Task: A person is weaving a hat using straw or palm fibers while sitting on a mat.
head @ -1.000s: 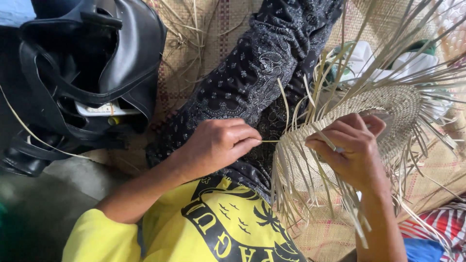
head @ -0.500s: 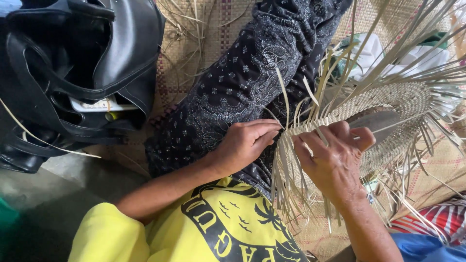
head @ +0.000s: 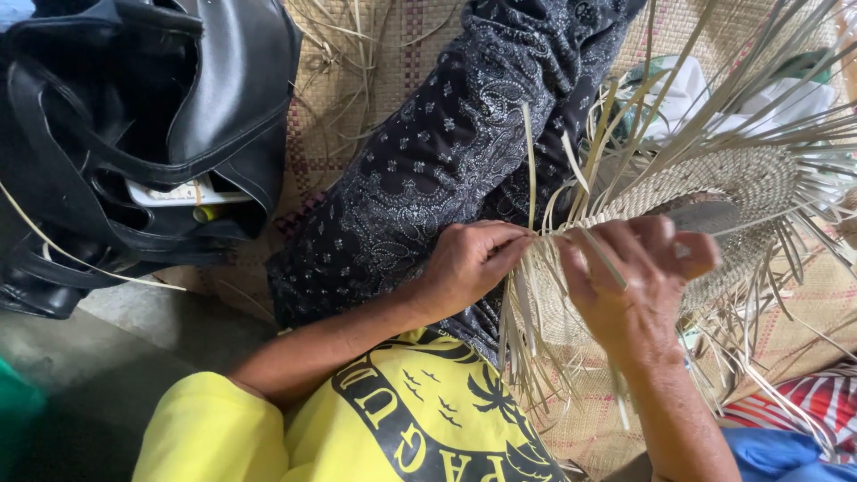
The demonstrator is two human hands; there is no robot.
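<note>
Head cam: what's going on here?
A person seated on a woven straw mat is weaving a round, pale straw piece with loose strips fanning out from its rim. The left hand pinches strips at the edge; the right hand grips the rim beside it. The piece rests against a leg in dark patterned fabric. A black leather handbag sits open to the left.

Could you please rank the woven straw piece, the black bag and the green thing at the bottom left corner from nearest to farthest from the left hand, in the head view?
From the left hand:
1. Woven straw piece: touching, at its fingertips, to the right.
2. Black bag: upper left, on the mat.
3. Green thing: far lower left corner.
</note>
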